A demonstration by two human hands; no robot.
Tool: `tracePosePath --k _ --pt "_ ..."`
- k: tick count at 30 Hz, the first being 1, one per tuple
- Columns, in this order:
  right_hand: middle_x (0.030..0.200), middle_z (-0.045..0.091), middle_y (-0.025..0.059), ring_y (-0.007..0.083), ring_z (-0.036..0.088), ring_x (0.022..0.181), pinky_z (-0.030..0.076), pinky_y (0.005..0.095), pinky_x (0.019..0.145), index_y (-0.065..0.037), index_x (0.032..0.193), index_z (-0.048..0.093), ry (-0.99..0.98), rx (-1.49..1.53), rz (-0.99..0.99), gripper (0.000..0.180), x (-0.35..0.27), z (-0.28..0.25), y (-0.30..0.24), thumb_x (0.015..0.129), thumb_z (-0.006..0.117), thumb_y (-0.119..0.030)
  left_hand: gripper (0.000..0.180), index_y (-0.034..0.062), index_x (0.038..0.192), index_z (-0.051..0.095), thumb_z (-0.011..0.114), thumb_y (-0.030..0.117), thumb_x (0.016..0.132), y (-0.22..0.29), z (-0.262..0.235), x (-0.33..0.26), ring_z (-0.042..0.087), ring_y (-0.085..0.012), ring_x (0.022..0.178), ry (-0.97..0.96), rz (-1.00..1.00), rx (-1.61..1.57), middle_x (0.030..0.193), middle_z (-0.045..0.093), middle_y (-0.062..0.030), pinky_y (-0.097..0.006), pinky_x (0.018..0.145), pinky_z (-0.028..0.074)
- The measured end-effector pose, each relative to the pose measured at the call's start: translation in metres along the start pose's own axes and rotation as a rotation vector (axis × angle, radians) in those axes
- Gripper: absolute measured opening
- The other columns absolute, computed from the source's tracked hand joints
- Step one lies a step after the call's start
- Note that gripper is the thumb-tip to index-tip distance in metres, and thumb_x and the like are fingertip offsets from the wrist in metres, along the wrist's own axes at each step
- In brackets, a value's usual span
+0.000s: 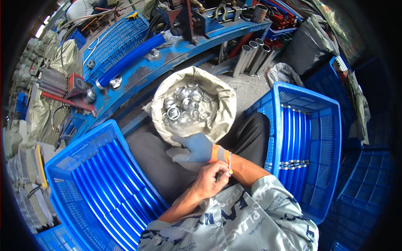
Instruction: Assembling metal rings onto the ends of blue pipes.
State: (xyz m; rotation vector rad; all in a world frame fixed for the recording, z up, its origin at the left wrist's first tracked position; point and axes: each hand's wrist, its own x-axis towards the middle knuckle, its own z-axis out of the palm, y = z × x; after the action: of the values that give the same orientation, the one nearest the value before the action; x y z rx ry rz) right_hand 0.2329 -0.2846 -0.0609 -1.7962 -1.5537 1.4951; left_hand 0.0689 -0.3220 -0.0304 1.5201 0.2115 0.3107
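Observation:
My right hand (196,148) wears a blue-coated work glove with an orange and grey cuff (220,154). It is held over my lap at the near rim of the sack, thumb apart from the fingers, holding nothing. My bare left hand (210,179) pinches the hem of that cuff at my right wrist. Just beyond the glove stands a cream woven sack (226,98) with its mouth rolled down. Many shiny metal rings (173,113) lie loose inside it.
Blue crates stand on both sides: the left crate (63,167) holds blue tubes (113,180), the right crate (331,125) blue metal-ended tubes (293,129). Ahead, a blue workbench (167,62) carries a blue tube (132,58). Bare metal tubes (253,58) stand on the floor.

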Motion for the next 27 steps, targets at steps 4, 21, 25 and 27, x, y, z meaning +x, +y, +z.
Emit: tracePosePath --k 4,21,25,27 --pt "0.17 0.056 0.0355 0.0488 0.05 0.164 0.039 0.0514 0.136 -0.011 0.179 0.045 0.68 -0.426 -0.401 0.111 0.01 0.034 0.02 0.094 0.081 -0.072 0.011 0.0027 0.107 0.069 0.078 0.008 0.104 -0.001 0.001 0.004 0.079 -0.0271 0.086 -0.027 0.012 0.05 0.099 0.078 -0.0102 -0.039 0.077 0.062" --pt "0.116 0.084 0.0205 0.0486 0.08 0.102 0.064 0.0622 0.091 -0.014 0.107 0.084 0.702 -0.626 0.111 0.031 0.16 0.036 0.202 0.096 0.073 -0.041 0.065 -0.0017 0.148 0.065 0.087 0.034 0.098 -0.075 -0.187 -0.411 0.069 -0.049 0.132 1.278 -0.804 1.293 0.142 0.071 -0.0274 -0.056 0.114 0.057" --pt "0.107 0.085 0.0206 0.0467 0.081 0.102 0.064 0.0606 0.092 -0.017 0.107 0.089 0.599 -0.666 0.166 0.034 0.162 0.02 0.217 0.096 0.075 -0.045 0.091 -0.0004 0.151 0.066 0.094 0.059 0.087 -0.082 -0.161 -0.471 0.07 -0.0461 0.136 1.03 -1.37 0.994 0.148 0.07 -0.0267 -0.058 0.111 0.059" --pt "0.108 0.085 0.0205 0.0466 0.081 0.103 0.064 0.0598 0.091 -0.015 0.103 0.089 0.621 -0.597 0.108 0.032 0.154 0.012 0.226 0.093 0.079 -0.044 0.097 0.0 0.152 0.067 0.097 0.059 0.081 -0.097 -0.156 -0.467 0.071 -0.0446 0.138 0.999 -1.48 0.982 0.149 0.072 -0.025 -0.058 0.114 0.059"
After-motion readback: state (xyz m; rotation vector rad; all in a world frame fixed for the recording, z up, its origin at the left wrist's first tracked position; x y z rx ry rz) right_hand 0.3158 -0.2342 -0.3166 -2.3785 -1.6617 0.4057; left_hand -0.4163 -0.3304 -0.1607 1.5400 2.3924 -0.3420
